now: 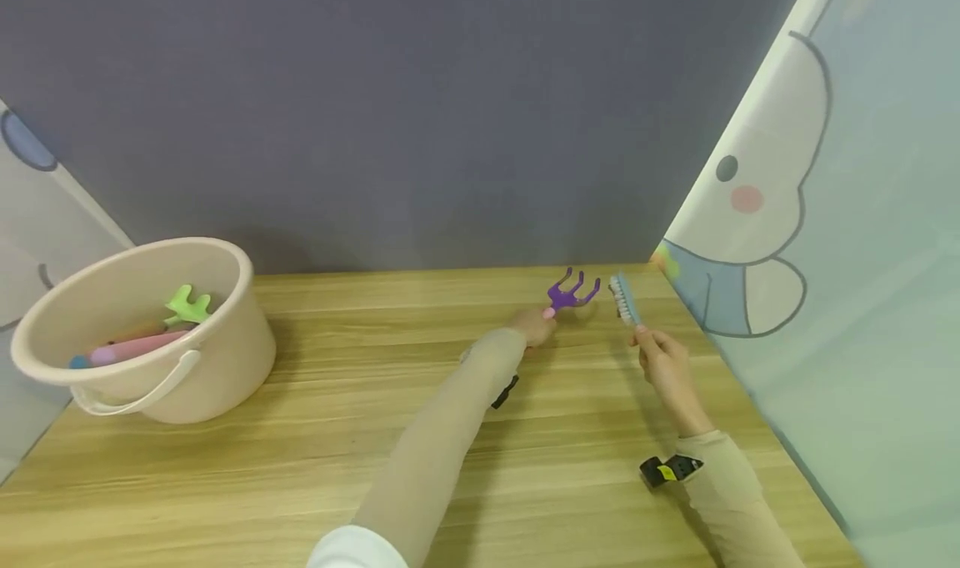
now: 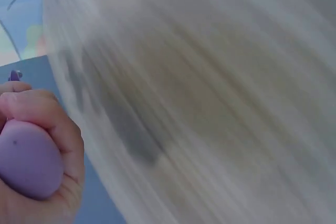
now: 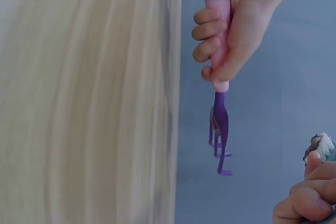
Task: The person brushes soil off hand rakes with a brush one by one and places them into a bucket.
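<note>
My left hand (image 1: 531,326) grips the pink handle of a small hand rake (image 1: 567,294) with purple prongs. The left wrist view shows the rounded handle end (image 2: 29,158) within my curled fingers (image 2: 65,135). In the right wrist view, the rake (image 3: 220,119) points its bent tines downward in that image. My right hand (image 1: 666,368) pinches a light blue brush (image 1: 628,299) by its handle, the white bristles facing the rake. Brush head and rake are a short gap apart, near the table's far right corner. Only part of the right hand (image 3: 310,198) shows in its wrist view.
On the left of the wood-grain table (image 1: 360,368) stands a cream bucket (image 1: 225,376) with its handle hanging down. Inside it lie a green forked piece (image 1: 187,304) and a pink tool (image 1: 138,347). A dark grey panel (image 1: 420,118) rises behind; a cartoon-printed sheet (image 1: 862,384) borders the right.
</note>
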Demonstrator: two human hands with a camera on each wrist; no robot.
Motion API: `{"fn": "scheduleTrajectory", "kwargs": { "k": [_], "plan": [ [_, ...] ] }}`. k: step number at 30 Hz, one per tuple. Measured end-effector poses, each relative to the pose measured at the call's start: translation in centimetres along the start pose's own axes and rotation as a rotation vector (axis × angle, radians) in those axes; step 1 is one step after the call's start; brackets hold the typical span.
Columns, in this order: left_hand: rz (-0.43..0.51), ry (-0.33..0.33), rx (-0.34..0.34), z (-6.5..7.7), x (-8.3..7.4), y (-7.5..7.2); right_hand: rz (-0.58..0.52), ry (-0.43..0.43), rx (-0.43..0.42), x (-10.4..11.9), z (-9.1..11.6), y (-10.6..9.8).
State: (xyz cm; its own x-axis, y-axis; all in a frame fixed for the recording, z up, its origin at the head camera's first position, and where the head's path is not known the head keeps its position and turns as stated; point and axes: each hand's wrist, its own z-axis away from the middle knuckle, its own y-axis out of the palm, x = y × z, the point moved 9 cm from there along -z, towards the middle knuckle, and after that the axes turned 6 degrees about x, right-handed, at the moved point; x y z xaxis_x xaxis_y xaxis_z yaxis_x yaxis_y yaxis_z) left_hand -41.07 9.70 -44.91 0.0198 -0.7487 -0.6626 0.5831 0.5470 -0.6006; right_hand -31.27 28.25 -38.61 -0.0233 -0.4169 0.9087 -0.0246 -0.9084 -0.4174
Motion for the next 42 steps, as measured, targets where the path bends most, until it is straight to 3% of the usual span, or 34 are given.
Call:
{"fn": "scheduleTrajectory", "kwargs": {
  "k": [7,11,15,20,27,34,38,42],
  "plan": [
    [0.063,0.048,-0.109,2.1,1.3,-3.8,-0.015,-0.043,-0.007,1.1,-0.2,0.1],
    [0.031,0.074,-0.135,3.2,1.9,-5.5,-0.022,-0.055,0.002,1.7,-0.5,0.5],
    [0.002,0.108,-0.093,4.0,3.0,-6.2,-0.025,-0.061,0.035,2.1,-0.6,1.3],
    [0.037,0.143,0.001,5.0,4.7,-6.9,-0.027,-0.077,0.038,2.4,-0.8,1.3],
    [0.039,0.163,0.004,8.0,7.0,-8.7,-0.039,-0.102,0.038,2.7,-1.1,1.4],
    [0.110,0.185,0.050,10.9,9.1,-8.8,-0.053,-0.105,0.038,3.0,-0.8,1.4],
    [0.063,0.185,0.000,12.5,9.7,-9.3,-0.060,-0.118,0.054,3.4,-1.0,1.8],
    [-0.047,0.243,-0.104,14.3,9.4,-10.0,-0.074,-0.132,0.056,3.9,-1.0,2.4]
  ]
}}
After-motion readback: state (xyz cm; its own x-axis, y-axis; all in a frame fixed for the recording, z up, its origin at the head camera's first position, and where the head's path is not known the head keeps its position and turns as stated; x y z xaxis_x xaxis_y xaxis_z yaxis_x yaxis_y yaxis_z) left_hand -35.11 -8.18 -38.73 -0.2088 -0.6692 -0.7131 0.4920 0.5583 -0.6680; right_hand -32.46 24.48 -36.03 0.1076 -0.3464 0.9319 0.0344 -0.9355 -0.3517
